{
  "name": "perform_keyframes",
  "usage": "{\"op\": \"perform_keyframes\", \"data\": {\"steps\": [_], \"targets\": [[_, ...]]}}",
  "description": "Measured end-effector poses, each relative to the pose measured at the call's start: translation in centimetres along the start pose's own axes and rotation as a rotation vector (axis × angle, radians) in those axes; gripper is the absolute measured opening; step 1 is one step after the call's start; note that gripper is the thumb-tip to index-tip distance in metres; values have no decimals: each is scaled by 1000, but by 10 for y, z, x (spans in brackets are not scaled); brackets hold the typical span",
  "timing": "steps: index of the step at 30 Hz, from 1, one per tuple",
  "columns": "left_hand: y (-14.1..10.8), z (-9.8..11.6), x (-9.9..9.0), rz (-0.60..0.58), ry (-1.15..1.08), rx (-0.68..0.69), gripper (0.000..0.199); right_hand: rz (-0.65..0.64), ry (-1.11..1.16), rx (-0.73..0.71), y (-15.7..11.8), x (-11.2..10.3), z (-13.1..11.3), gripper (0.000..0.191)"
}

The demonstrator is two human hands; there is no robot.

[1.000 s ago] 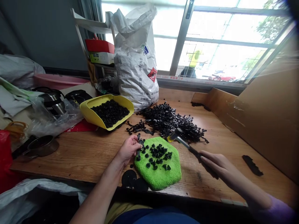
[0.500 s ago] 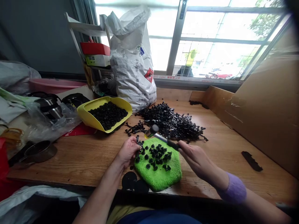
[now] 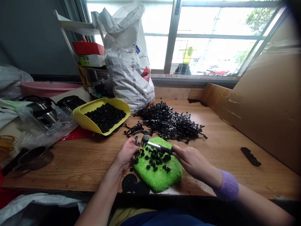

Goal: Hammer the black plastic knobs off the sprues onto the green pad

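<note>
My right hand [image 3: 187, 157] is wrapped round the dark handle of a small hammer [image 3: 154, 145] with a black face and a yellowish one. The hammer's head is down at the left edge of a folded green cloth [image 3: 162, 180]. At that edge my left hand [image 3: 126, 153] pinches a black plastic strip with round knobs [image 3: 136, 160], partly hidden by the fingers and hammer. Loose black mushroom-shaped plastic pieces [image 3: 154, 163] lie scattered over the cloth. Behind it spreads a heap of black plastic parts on strips [image 3: 174, 121].
A yellow scoop-shaped tray [image 3: 78, 114] full of small black pieces stands at the left, before a tall white sack [image 3: 128, 69]. A metal pot [image 3: 35, 158] sits at far left. Cardboard [image 3: 265, 106] walls the right side. Two black discs [image 3: 129, 183] lie at the front edge.
The hammer has swung down and left, its head now lower beside my left fingers. My left hand keeps its pinch on the strip. The whole view has shifted slightly.
</note>
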State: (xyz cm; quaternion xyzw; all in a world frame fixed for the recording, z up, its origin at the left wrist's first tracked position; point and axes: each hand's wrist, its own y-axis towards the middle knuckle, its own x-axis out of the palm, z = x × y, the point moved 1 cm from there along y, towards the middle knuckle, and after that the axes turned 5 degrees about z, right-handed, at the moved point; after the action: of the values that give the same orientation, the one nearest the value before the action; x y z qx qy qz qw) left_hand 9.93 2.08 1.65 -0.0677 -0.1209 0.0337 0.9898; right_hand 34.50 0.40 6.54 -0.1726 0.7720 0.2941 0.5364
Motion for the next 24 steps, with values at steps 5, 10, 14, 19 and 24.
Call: {"op": "perform_keyframes", "data": {"steps": [5, 10, 14, 19, 24], "targets": [[0, 0, 0, 6, 23, 4, 27, -5, -2, 4, 0, -1, 0, 21], [1, -1, 0, -2, 38, -10, 26, 18, 21, 20, -2, -2, -1, 23], [1, -2, -1, 25, 51, -3, 25, -15, 37, 12, -1, 2, 0, 21], [1, -3, -7, 33, 2, 1, 26, 63, 119, 79, -7, -2, 13, 26], [0, 6, -9, 16, -72, -60, 29, 110, 341, 153, -25, -11, 31, 30]]}}
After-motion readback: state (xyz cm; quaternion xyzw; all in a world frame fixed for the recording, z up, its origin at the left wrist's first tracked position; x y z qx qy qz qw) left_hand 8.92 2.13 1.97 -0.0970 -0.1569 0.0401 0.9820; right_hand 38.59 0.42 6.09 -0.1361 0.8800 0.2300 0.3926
